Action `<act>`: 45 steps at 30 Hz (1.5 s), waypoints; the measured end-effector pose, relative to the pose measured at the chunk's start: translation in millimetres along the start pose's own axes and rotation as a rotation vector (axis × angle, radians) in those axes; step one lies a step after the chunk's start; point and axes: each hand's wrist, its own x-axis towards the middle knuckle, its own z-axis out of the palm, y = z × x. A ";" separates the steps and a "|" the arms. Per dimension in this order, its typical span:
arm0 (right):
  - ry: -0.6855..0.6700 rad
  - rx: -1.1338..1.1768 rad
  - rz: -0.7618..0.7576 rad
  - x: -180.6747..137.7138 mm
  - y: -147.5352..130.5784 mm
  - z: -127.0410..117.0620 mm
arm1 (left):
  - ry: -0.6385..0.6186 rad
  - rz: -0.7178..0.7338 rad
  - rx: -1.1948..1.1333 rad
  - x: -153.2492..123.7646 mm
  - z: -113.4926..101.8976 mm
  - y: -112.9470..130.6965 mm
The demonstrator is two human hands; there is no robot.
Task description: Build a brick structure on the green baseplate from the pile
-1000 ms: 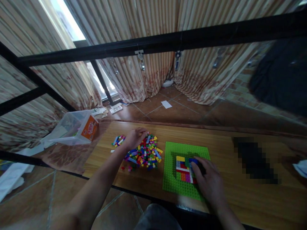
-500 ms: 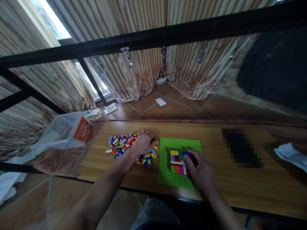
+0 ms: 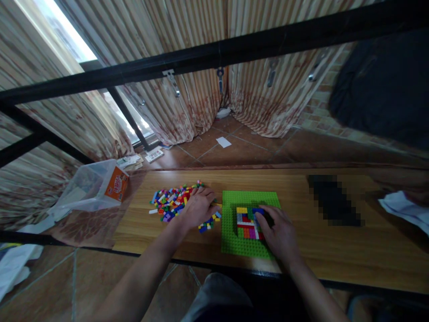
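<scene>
Where the left fingers lie curved and palm-down on the loose bricks, just left of the green baseplate, the left hand hides what is under it. Whether a piece is pinched there cannot be told.

The right fingers bend down onto the right edge of the brick panel set in the middle of the baseplate, tips touching it. The right hand covers that corner, so a brick held beneath cannot be confirmed.

The bricks look small, light, rigid and smooth, and likely to skid or scatter if swept. Each is probably best taken by two opposite side walls between thumb and fingertip, studs upward. The baseplate appears thin and stiff, lying flat on the wooden surface.

Well left of the baseplate a clear plastic tub lies tipped on its side. Right of the baseplate sits a blurred dark object, with a white cloth beyond it.
</scene>
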 end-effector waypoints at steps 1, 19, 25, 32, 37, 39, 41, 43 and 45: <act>0.000 -0.001 0.001 0.1 -0.5 -0.1 | 0.019 0.009 -0.014 -1.6 2.8 6.3; -0.013 0.019 -0.001 0.6 -1.0 -1.2 | 0.233 -0.160 0.080 -22.7 43.7 32.8; -0.017 0.009 0.017 -0.3 -2.3 -1.7 | 0.227 -0.131 0.072 -32.7 40.0 25.2; -0.034 -0.007 0.012 -1.1 0.6 -2.2 | 0.239 -0.109 0.029 -42.9 33.1 26.1; -0.029 -0.022 -0.008 -2.1 8.2 -1.2 | 0.308 -0.198 0.016 -65.0 27.5 29.9; -0.029 -0.027 -0.013 -2.1 10.7 -0.9 | 0.361 -0.297 0.037 -81.3 26.4 30.5; -0.038 -0.036 -0.013 -2.1 11.8 -1.0 | 0.409 -0.415 0.070 -100.6 27.2 30.4; -0.048 -0.047 -0.009 -2.2 11.4 -1.6 | 0.427 -0.521 0.106 -119.6 29.7 29.3; -0.048 -0.063 -0.003 -2.2 10.3 -2.3 | 0.404 -0.597 0.130 -134.3 33.2 27.2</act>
